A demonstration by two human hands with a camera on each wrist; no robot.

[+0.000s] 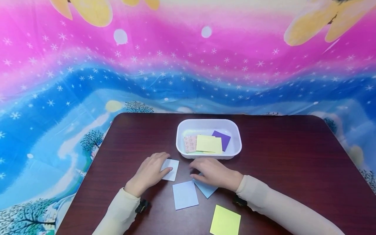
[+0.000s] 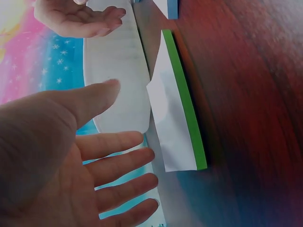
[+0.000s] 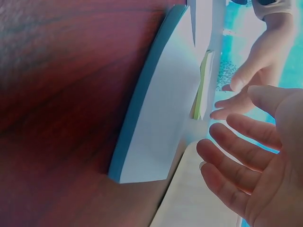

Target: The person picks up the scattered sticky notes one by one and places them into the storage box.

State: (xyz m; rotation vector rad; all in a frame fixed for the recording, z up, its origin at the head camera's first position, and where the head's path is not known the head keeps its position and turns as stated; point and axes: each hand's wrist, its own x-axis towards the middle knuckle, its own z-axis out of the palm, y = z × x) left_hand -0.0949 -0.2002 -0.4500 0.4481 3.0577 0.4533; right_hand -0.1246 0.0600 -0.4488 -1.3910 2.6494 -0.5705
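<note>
My left hand [image 1: 147, 173] hovers over a sticky-note pad with a whitish top [image 1: 174, 167]; in the left wrist view this pad [image 2: 177, 113] has a green edge, and the fingers are spread apart from it. A blue-edged sticky-note pad [image 1: 207, 190] lies partly beneath my right hand [image 1: 215, 173]. Seen from the right wrist, that pad [image 3: 151, 109] lies flat, and the loosely bent fingers hold nothing. Between the hands and nearer me is a pale blue pad [image 1: 185, 195]. A yellow pad [image 1: 225, 220] lies at the front.
A white plastic tub [image 1: 238, 143] stands behind the hands. Inside are a pale yellow pad [image 1: 207, 143], a purple pad [image 1: 224, 139] and a pink patterned pad [image 1: 190, 143]. The dark wooden table [image 1: 282, 153] ends at a colourful cloth backdrop [image 1: 188, 65].
</note>
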